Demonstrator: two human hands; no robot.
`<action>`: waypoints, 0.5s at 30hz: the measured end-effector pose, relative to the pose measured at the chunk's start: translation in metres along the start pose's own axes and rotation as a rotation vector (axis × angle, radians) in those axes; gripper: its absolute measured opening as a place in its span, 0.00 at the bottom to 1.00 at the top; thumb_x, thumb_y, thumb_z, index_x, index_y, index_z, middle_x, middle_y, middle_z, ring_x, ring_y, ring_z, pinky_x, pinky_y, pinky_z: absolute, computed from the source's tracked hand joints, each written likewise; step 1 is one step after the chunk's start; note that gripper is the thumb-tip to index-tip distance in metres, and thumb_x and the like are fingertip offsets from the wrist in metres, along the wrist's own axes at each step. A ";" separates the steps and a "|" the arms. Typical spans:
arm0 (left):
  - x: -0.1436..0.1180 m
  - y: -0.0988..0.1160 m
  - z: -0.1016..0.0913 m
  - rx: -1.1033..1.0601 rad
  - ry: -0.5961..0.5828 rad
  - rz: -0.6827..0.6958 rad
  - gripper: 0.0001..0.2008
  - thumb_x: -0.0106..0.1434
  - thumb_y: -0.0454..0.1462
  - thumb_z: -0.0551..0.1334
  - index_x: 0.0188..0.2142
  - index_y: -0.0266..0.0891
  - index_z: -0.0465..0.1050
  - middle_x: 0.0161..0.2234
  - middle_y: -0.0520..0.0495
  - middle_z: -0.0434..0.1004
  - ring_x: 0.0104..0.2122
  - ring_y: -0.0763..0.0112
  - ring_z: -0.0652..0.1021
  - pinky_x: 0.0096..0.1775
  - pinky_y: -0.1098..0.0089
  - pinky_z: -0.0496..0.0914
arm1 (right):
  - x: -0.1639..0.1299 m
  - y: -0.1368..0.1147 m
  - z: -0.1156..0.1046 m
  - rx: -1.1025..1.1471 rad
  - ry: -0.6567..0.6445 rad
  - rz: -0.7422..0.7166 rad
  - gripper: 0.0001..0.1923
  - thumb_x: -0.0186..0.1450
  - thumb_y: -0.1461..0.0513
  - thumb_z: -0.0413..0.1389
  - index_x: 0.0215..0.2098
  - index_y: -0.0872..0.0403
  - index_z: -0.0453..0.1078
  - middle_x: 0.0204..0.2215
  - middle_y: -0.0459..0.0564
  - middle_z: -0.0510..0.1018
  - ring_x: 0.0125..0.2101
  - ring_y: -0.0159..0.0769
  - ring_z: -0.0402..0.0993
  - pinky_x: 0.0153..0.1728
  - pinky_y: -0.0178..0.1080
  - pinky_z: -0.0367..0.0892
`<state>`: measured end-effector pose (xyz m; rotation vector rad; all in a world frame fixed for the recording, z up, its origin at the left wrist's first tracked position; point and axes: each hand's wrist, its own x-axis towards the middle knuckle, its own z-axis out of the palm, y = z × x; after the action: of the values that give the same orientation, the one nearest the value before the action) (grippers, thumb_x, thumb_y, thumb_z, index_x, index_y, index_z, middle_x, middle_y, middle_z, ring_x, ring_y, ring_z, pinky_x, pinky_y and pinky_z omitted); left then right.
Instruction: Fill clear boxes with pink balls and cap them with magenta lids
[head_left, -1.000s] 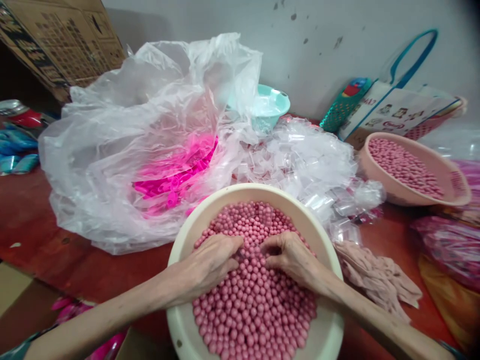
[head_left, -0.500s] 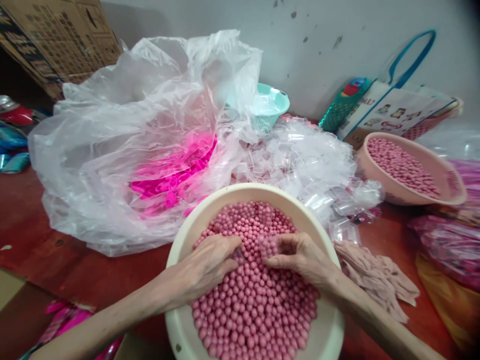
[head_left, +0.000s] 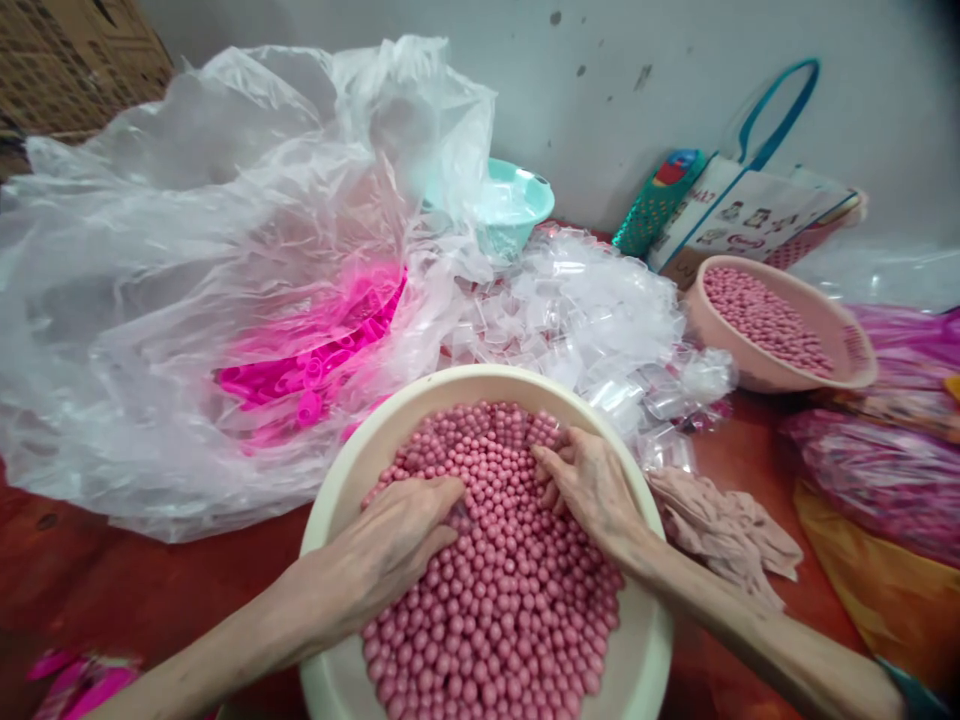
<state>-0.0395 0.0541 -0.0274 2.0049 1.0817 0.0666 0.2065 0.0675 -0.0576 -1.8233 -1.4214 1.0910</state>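
On the red table [head_left: 172, 580], both hands lie palm-down, holding nothing, left hand [head_left: 390, 535] and right hand [head_left: 592, 490] resting loosely open on pink beads [head_left: 502, 610] in a cream basin [head_left: 645, 660].

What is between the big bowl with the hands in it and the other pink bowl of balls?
In the head view, a heap of small clear plastic bags lies between the cream bowl and the pink bowl.

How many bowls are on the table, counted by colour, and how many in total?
Cream bowl, full of pink beads, both hands in it: 1
Pink bowl, also holding pink beads: 1
Turquoise bowl, behind the clear plastic bag: 1
Total: 3 bowls
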 end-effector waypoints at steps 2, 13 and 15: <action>0.001 -0.001 0.001 -0.005 0.033 0.004 0.19 0.66 0.43 0.49 0.56 0.48 0.54 0.55 0.46 0.63 0.55 0.60 0.64 0.57 0.61 0.56 | 0.001 0.000 -0.002 -0.051 -0.003 -0.024 0.16 0.62 0.50 0.50 0.28 0.55 0.63 0.16 0.45 0.69 0.15 0.32 0.65 0.15 0.33 0.57; 0.020 0.018 -0.013 -0.451 0.038 -0.080 0.10 0.59 0.33 0.56 0.42 0.42 0.66 0.35 0.52 0.73 0.36 0.68 0.74 0.39 0.68 0.67 | -0.037 -0.022 -0.002 -0.154 -0.092 -0.144 0.15 0.62 0.52 0.53 0.26 0.53 0.68 0.21 0.46 0.71 0.23 0.33 0.66 0.23 0.35 0.58; 0.023 0.028 -0.011 -0.554 0.014 -0.050 0.09 0.57 0.31 0.56 0.38 0.41 0.66 0.33 0.53 0.73 0.35 0.70 0.73 0.38 0.70 0.67 | -0.047 -0.031 0.010 -0.004 -0.211 -0.114 0.13 0.62 0.53 0.53 0.32 0.53 0.70 0.26 0.46 0.75 0.28 0.34 0.69 0.27 0.35 0.61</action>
<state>-0.0112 0.0703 -0.0083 1.4801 0.9895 0.3184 0.1780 0.0300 -0.0249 -1.6462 -1.6282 1.2513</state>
